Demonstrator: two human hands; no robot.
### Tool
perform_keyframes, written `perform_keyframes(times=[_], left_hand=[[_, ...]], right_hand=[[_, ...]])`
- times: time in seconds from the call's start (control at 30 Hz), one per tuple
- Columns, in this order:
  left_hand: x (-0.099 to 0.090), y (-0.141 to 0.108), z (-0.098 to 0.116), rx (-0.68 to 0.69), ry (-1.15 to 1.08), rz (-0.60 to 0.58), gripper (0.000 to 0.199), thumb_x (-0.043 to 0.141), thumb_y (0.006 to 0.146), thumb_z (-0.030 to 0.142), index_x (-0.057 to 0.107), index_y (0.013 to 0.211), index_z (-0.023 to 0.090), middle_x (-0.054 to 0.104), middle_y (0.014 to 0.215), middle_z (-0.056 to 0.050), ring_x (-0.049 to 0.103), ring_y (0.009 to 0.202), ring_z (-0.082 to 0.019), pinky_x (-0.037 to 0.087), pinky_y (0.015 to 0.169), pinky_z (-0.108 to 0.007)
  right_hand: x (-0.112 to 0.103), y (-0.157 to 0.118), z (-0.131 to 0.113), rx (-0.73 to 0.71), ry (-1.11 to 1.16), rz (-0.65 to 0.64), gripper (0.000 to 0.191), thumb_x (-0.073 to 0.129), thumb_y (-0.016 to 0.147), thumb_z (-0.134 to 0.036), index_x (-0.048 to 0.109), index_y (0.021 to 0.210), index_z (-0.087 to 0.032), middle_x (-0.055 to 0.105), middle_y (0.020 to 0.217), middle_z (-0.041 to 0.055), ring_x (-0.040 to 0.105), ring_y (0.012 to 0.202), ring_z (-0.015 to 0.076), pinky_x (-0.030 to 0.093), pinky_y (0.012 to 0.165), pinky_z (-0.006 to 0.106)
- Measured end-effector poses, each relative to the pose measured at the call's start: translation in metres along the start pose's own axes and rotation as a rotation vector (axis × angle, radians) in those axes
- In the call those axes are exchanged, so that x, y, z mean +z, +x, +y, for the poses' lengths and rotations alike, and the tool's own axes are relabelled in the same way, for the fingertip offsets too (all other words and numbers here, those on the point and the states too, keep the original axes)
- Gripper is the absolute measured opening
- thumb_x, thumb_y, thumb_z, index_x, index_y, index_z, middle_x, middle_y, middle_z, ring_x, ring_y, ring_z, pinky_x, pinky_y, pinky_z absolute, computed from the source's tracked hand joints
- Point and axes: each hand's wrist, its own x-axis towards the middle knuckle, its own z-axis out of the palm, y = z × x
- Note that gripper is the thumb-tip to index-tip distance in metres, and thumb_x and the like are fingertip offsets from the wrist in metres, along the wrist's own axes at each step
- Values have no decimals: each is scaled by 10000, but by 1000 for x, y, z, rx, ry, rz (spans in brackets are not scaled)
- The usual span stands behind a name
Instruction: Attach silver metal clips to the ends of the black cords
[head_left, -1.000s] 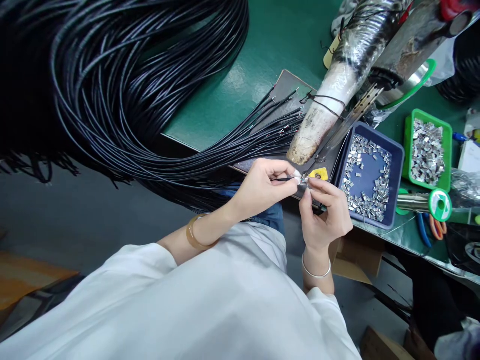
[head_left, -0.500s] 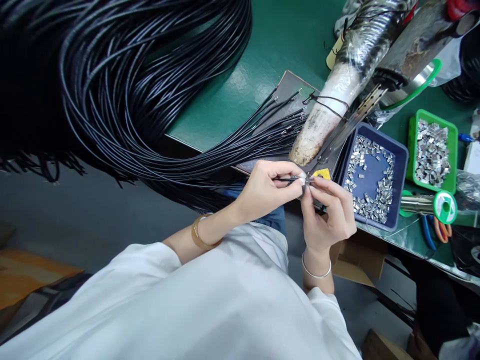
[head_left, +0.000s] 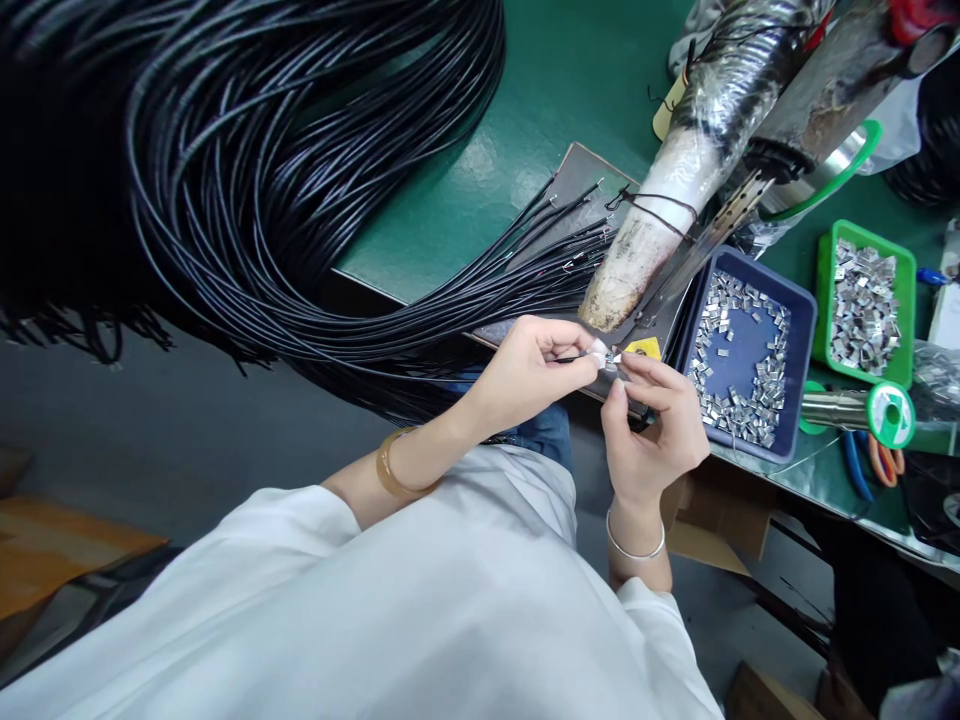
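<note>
Pinched in my left hand (head_left: pixel 529 365) is the end of a black cable. White material covers its fingertips, and a small shiny metal connector (head_left: pixel 611 360) shows just past them. My right hand (head_left: pixel 660 415) is close beside it, fingers curled and the index fingertip at the connector. Whatever lies between its thumb and fingers is too small to make out. Right above the hands is the blunt, browned tip of a white wrapped tube (head_left: pixel 637 250). A thin metal soldering tip (head_left: pixel 671 275) slants down next to it. More black cables (head_left: pixel 450 310) with stripped ends lie left of the tube.
A blue tray (head_left: pixel 801 345) of small metal connectors stands right of my hands, with a green tray (head_left: pixel 909 290) of more beyond. Near the table edge are a solder spool (head_left: pixel 890 414) and pliers (head_left: pixel 859 465). A big cable bundle (head_left: pixel 225 180) fills the left.
My right thumb has drawn slightly down and away from my left fingertips, so the metal connector shows more clearly. My left hand has shifted slightly left and still grips the cable.
</note>
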Motion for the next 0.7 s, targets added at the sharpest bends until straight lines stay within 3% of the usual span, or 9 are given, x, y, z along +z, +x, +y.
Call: perform_keyframes(times=[0.17, 0.5, 0.7], left_hand=[[1, 0, 2, 5, -8, 20, 128, 645, 769, 198, 736, 738, 114, 608, 642, -12, 473, 575, -80, 368, 540, -199], [-5, 0, 1, -16, 10, -40, 81, 642, 757, 162, 698, 746, 105, 403, 552, 50, 305, 510, -45, 239, 486, -193], [-6, -5, -2, -67, -16, -121, 108, 653, 775, 206, 681, 806, 106, 392, 574, 51, 315, 512, -49, 252, 488, -195]], right_hand=[[0, 5, -3, 32, 51, 8, 154, 683, 832, -71, 621, 896, -196, 734, 1046, 52, 730, 951, 168, 664, 813, 329], [-3, 1, -2, -81, -35, -21, 213, 701, 796, -37, 599, 889, -199, 747, 1070, 55, 738, 941, 159, 655, 826, 296], [-11, 3, -1, 72, 69, -47, 129, 679, 851, -103, 615, 896, -206, 749, 982, 25, 740, 899, 160, 636, 806, 324]])
